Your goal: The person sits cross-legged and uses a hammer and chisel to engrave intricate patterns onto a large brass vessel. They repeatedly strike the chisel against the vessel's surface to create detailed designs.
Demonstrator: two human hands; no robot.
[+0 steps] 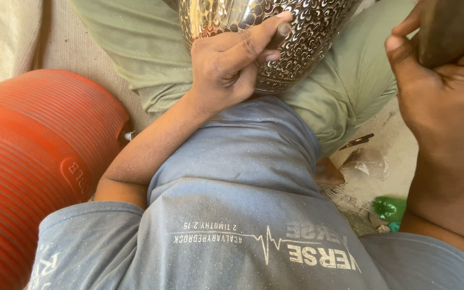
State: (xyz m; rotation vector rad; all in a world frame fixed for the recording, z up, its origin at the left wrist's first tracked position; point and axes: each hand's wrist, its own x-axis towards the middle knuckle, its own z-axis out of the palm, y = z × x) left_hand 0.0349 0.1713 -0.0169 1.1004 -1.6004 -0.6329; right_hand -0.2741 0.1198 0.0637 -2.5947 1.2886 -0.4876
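Head view: a small punch [280, 33] is pinched by the left hand [226, 64] against a patterned metal vessel [302, 32]; a dark wooden mallet [449, 29] is gripped in the right hand [441, 91], poised above; an accurate strike seems required.

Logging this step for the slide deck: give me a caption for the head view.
Left hand presses a small punch against a patterned metal vessel in the lap; right hand grips a wooden tool.

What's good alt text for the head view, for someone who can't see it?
Looking down at a seated person's lap, the left hand presses a thin dark punch tool against a shiny embossed metal vessel, while the right hand grips a dark wooden handle raised beside it. A ribbed orange plastic container sits at the left.
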